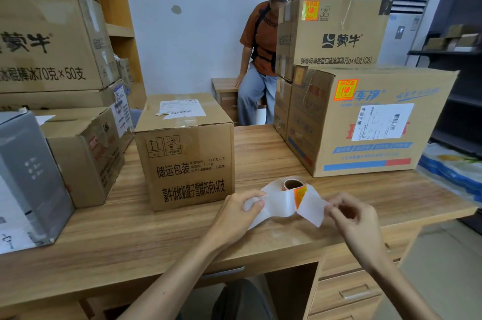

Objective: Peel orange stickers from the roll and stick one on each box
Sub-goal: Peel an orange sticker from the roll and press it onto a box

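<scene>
Head view: sealed cartons stand on the wooden desk [156,228], their contents hidden. The upper right carton [336,40] and lower right carton [365,142] each bear an orange label; the middle carton [185,163] carries a white shipping label [181,108]. The left hand [241,213] and right hand [354,215] pinch opposite ends of the white backing strip [276,205], where one orange sticker [300,196] sits beside the brown-cored roll [293,185].

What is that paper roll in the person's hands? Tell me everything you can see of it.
The sticker roll has a small brown cardboard core with little left on it and a long white backing strip unwound from it, looped and creased. One orange sticker with yellow print shows at the crease. The left hand pinches the strip's left part, the right hand its right end, over the wooden desk.
</scene>
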{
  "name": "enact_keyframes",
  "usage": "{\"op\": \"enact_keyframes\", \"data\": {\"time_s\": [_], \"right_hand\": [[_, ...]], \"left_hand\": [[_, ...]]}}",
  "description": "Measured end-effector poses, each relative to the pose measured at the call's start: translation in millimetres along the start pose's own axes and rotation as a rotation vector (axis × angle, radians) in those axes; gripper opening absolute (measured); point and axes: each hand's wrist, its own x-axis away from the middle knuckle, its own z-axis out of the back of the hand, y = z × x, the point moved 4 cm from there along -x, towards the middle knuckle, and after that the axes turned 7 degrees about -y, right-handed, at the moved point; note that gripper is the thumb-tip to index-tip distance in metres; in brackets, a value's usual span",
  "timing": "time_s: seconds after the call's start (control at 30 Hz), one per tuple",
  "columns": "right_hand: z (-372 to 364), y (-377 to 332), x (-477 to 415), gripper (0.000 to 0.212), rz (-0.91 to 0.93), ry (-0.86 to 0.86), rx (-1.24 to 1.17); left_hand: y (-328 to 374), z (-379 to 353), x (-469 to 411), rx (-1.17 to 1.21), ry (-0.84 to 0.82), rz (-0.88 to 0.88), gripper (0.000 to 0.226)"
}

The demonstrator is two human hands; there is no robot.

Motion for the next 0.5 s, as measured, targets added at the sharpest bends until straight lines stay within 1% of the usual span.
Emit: {"op": "enact_keyframes", "data": {"time_s": [0.1,0.17,0.23,0.3,0.37,0.5], "right_hand": [[8,-12,-2,0.024,0.012,0.042,-0.019],[8,-23,-7,0.026,0.041,0.077,0.051],[4,-39,-11,0.023,0.107,0.106,0.162],[-5,-56,-16,0.017,0.191,0.127,0.269],[-19,-72,-20,0.013,0.288,0.129,0.393],[-56,-99,-23,0.013,0.563,0.131,0.671]], "left_hand": [[5,3,1,-0.015,0.046,-0.027,0.021],[9,6,2,-0.041,0.089,-0.066,0.024],[17,12,4,-0.084,0.125,-0.099,0.025],[28,21,6,-0.090,0.195,-0.134,0.018],[42,33,9,-0.023,0.261,-0.147,0.014],[66,55,19,0.144,0.300,-0.147,0.024]]}}
